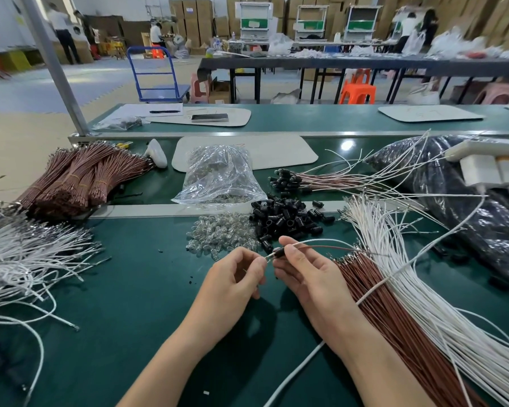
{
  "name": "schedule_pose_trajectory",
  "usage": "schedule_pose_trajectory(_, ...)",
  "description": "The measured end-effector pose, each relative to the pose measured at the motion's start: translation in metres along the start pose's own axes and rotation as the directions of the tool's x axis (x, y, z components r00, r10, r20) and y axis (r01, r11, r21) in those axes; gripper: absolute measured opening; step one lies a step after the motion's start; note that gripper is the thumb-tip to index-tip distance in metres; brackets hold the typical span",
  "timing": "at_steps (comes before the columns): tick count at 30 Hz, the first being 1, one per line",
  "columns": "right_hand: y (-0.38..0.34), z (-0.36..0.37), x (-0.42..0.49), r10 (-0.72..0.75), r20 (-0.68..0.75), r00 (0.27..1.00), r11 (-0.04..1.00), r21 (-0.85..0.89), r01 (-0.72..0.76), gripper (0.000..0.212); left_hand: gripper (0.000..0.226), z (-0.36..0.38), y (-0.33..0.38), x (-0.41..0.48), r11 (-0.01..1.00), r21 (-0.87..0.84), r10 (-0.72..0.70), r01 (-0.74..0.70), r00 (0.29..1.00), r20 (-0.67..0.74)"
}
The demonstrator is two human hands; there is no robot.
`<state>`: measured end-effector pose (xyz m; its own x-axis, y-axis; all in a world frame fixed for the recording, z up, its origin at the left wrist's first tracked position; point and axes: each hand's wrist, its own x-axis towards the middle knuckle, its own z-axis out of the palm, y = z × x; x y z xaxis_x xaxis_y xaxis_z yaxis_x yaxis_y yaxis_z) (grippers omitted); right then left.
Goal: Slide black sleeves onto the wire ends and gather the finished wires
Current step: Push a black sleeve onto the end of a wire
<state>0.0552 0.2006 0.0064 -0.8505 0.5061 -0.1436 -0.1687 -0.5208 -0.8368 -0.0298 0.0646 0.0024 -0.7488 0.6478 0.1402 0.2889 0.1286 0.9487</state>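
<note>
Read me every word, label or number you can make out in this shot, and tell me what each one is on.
Nothing here can be read.
Blue labels on the stacked cardboard boxes: too small and blurred.
Faint marks on the far white mat on the right: illegible.
Paper sheet under the pen: no legible writing.
Black sleeves and clear plastic bag: no print visible.

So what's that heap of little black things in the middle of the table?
The heap of black sleeves is a loose pile of short, glossy black tubes, plastic or rubber by the look, some showing hollow open ends. They lie jumbled on the green table, partly over a pale strip, with strays scattered around. A heap of clear pieces meets its left edge; white wires lie to its right.
</note>
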Motion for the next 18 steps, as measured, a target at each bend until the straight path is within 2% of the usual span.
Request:
schedule_pose_trajectory(5, -0.0007, 0.0027, -0.002, 0.054, 0.078, 0.995, 0.998, -0.033, -0.051, 0.029, 0.017, -0.0014, -0.0002, 0.0016, 0.998, -0.06, -0.024, 0.025, 0.999, 0.022)
schedule_pose_trajectory(11, 0.0001, 0.0046, -0.0037, 0.067, 0.105, 0.992, 0.997, -0.047, -0.063, 0.031, 0.017, -0.0005, 0.0004, 0.001, 0.995, -0.093, -0.023, 0.026, 0.999, 0.034)
schedule_pose_trajectory(18, 0.0051, 0.0029, -0.0036, -0.037, 0.133, 0.99, 0.988, -0.146, 0.056, 0.037, 0.019, 0.001, 0.0011, 0.0009, 0.998, -0.068, -0.003, 0.006, 0.999, 0.04)
